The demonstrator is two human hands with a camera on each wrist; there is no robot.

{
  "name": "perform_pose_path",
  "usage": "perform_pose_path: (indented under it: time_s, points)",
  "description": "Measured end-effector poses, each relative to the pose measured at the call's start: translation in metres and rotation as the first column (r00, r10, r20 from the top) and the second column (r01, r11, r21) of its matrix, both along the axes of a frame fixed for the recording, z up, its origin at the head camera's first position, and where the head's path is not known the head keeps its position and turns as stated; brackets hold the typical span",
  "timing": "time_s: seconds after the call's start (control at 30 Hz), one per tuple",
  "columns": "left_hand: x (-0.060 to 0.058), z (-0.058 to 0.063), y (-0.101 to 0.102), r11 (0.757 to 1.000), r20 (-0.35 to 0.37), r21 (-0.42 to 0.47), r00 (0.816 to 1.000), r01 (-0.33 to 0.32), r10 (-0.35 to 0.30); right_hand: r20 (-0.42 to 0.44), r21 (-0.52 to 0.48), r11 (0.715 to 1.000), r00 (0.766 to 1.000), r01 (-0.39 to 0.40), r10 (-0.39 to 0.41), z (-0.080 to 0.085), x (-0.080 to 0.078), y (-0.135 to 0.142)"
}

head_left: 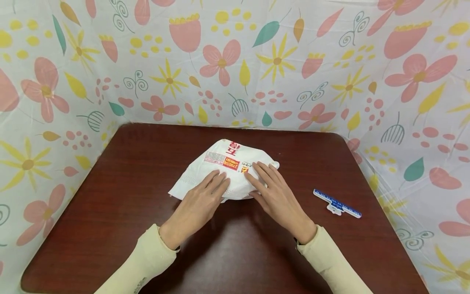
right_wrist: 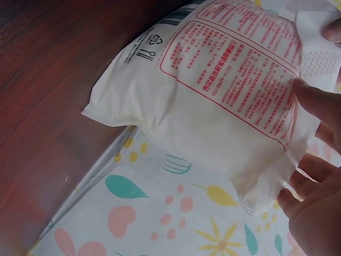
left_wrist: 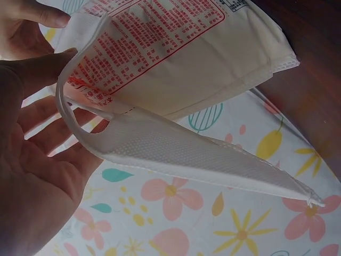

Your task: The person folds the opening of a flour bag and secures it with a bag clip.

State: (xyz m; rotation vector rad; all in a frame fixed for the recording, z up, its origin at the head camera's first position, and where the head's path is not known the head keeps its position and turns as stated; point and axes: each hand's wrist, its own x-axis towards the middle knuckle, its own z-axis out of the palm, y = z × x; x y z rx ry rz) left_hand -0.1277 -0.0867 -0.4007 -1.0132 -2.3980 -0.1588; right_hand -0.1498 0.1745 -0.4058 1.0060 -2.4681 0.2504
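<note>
A plump white printed bag [head_left: 253, 153] lies on the table with red lettering and small labels on top. My left hand [head_left: 200, 202] holds its near edge, left of the middle. In the left wrist view, the left thumb is at the bag's rim [left_wrist: 66, 101] and the other fingers are behind; the rim gapes into a loop there. My right hand [head_left: 280, 200] grips the near right part. The right wrist view shows the right thumb [right_wrist: 319, 104] on the red-printed side [right_wrist: 234, 85] and fingers on the opposite side. The bag's contents are hidden.
A blue-and-white bar clip [head_left: 339, 203] lies on the table to the right of my right hand. The dark red-brown table [head_left: 143, 155] has rounded far corners. Flower-patterned sheeting [head_left: 220, 102] stands behind it and along both sides.
</note>
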Motion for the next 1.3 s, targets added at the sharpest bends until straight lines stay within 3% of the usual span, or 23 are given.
perform_pose_path:
  time_s: [0.6,1.03,1.3]
  points:
    - [-0.001,0.006,-0.004,0.998,0.038,0.05,0.999,0.029,-0.031,-0.022,-0.075,0.997,0.999,-0.027,0.026,0.004,-0.005,0.001]
    - [-0.001,0.013,-0.003,0.998,0.06,0.055,0.998,0.012,-0.015,-0.048,-0.23,0.971,0.997,-0.067,0.057,0.002,-0.008,0.0]
    - [-0.003,0.014,0.005,0.999,-0.017,0.018,0.999,-0.037,0.037,-0.091,-0.272,0.958,0.993,-0.093,0.071,-0.001,-0.013,-0.001]
